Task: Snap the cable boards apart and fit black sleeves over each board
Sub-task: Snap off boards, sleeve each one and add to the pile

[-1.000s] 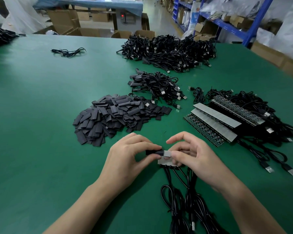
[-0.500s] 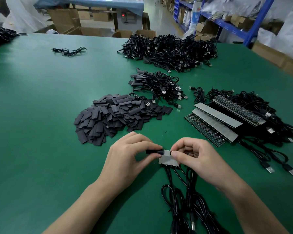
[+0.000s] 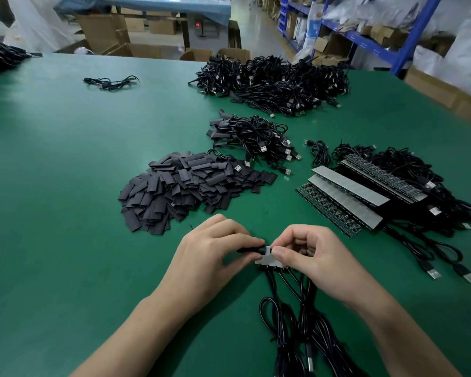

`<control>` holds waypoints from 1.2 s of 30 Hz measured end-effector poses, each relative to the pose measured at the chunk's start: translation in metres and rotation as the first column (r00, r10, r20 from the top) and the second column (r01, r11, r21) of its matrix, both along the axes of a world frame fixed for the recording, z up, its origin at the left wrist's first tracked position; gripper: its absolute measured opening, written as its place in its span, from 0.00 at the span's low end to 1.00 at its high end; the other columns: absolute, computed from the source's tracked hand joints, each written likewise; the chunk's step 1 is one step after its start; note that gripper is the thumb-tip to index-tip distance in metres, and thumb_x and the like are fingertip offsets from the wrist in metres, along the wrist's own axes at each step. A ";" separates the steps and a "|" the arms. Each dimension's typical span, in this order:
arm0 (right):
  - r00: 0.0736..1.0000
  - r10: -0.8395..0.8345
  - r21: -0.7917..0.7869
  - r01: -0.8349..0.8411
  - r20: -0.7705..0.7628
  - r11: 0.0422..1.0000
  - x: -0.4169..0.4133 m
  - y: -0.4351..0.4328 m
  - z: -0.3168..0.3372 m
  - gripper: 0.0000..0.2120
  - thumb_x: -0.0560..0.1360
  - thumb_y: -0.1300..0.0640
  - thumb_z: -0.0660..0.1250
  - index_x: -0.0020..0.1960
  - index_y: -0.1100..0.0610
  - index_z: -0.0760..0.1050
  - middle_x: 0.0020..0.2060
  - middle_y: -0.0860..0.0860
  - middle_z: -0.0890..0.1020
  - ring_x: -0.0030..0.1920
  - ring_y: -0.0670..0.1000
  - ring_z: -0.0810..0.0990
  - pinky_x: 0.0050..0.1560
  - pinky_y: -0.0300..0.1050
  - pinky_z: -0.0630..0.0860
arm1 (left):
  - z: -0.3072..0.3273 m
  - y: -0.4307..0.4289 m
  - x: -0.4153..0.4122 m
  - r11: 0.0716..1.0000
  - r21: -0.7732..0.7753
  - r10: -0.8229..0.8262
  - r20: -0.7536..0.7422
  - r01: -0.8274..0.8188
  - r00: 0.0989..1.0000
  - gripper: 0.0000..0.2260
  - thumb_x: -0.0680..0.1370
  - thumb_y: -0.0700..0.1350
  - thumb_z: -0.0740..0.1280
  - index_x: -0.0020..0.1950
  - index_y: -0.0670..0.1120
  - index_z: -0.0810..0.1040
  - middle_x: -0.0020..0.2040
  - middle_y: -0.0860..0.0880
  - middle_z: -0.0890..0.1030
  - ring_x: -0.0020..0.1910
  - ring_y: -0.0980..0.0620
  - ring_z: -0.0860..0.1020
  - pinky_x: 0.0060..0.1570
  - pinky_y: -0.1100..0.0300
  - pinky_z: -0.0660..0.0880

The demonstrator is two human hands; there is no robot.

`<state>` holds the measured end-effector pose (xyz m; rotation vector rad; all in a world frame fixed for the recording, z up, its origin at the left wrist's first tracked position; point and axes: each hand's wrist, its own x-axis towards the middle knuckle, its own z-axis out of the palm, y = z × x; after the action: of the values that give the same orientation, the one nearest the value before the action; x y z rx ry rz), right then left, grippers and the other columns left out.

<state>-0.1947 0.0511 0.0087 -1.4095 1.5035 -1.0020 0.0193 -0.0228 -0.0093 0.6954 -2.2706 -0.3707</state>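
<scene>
My left hand (image 3: 210,254) pinches a black sleeve (image 3: 252,249) between thumb and forefinger at the left end of a short grey strip of cable boards (image 3: 268,259). My right hand (image 3: 313,257) grips the strip's right part with curled fingers. Black cables (image 3: 297,317) hang from the strip toward me. A heap of loose black sleeves (image 3: 185,186) lies just beyond my left hand. Long unbroken board strips (image 3: 346,197) lie to the right on their cables.
A small pile of sleeved cables (image 3: 253,140) sits behind the sleeve heap, and a big cable pile (image 3: 275,83) lies farther back. A stray cable (image 3: 110,82) rests at far left on the green table (image 3: 52,186). Blue shelving (image 3: 365,36) and cardboard boxes stand beyond.
My right hand's fingers have curled in tighter over the strip. Both hands stayed at the same spot, the sleeve still at the strip's left end.
</scene>
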 end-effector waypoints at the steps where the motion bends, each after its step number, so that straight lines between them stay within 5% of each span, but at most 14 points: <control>1: 1.000 0.004 0.005 -0.004 0.004 1.000 0.000 0.000 0.000 0.07 0.78 0.59 0.74 0.44 0.49 0.84 0.37 0.52 0.84 0.39 0.47 0.79 0.44 0.47 0.77 | 0.000 0.000 0.000 1.000 -0.004 -0.005 0.008 0.005 1.000 0.08 0.76 0.49 0.77 0.53 0.50 0.88 0.46 0.55 0.83 0.46 0.53 0.79 0.45 0.57 0.79; 10: 1.000 -0.005 0.035 0.004 0.029 0.999 0.003 0.000 -0.002 0.08 0.78 0.59 0.73 0.43 0.50 0.84 0.35 0.49 0.82 0.39 0.47 0.78 0.45 0.47 0.75 | 0.000 0.001 0.001 1.000 -0.024 -0.012 0.014 0.012 1.000 0.07 0.78 0.52 0.75 0.52 0.52 0.88 0.47 0.58 0.83 0.46 0.55 0.79 0.43 0.57 0.79; 16: 0.998 -0.032 0.027 0.031 0.060 0.999 0.002 -0.001 0.001 0.08 0.79 0.59 0.72 0.42 0.50 0.84 0.34 0.48 0.82 0.38 0.44 0.79 0.44 0.38 0.76 | 0.001 0.003 -0.001 1.000 -0.019 -0.011 0.008 0.011 1.000 0.07 0.79 0.53 0.73 0.54 0.52 0.87 0.47 0.58 0.82 0.46 0.55 0.79 0.44 0.58 0.78; 21: 0.991 -0.038 0.026 0.035 0.131 0.999 0.004 -0.002 0.002 0.10 0.79 0.61 0.72 0.41 0.49 0.85 0.34 0.47 0.82 0.38 0.44 0.79 0.44 0.36 0.76 | 0.002 0.002 -0.002 0.999 0.052 -0.003 -0.093 0.008 0.996 0.06 0.78 0.51 0.75 0.52 0.52 0.87 0.48 0.58 0.84 0.46 0.55 0.81 0.45 0.55 0.79; 28: 0.985 -0.046 0.039 0.040 0.169 0.998 0.004 -0.001 0.004 0.10 0.78 0.62 0.73 0.40 0.53 0.84 0.33 0.47 0.82 0.37 0.44 0.79 0.43 0.35 0.76 | 0.000 0.001 -0.003 0.998 -0.052 -0.042 -0.065 0.038 0.997 0.05 0.79 0.49 0.75 0.47 0.49 0.87 0.46 0.56 0.84 0.44 0.53 0.81 0.41 0.55 0.79; 36: 0.990 -0.059 0.003 0.059 0.131 0.998 0.005 0.000 0.004 0.05 0.77 0.61 0.74 0.43 0.54 0.85 0.34 0.48 0.84 0.37 0.44 0.80 0.43 0.35 0.77 | 0.001 0.001 0.000 0.991 0.132 0.000 -0.122 0.017 0.993 0.08 0.77 0.50 0.76 0.53 0.50 0.87 0.48 0.57 0.84 0.49 0.57 0.82 0.50 0.56 0.79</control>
<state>-0.1898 0.0510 0.0124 -1.2803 1.4554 -1.1104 0.0192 -0.0215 -0.0086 0.7108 -2.1487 -0.5581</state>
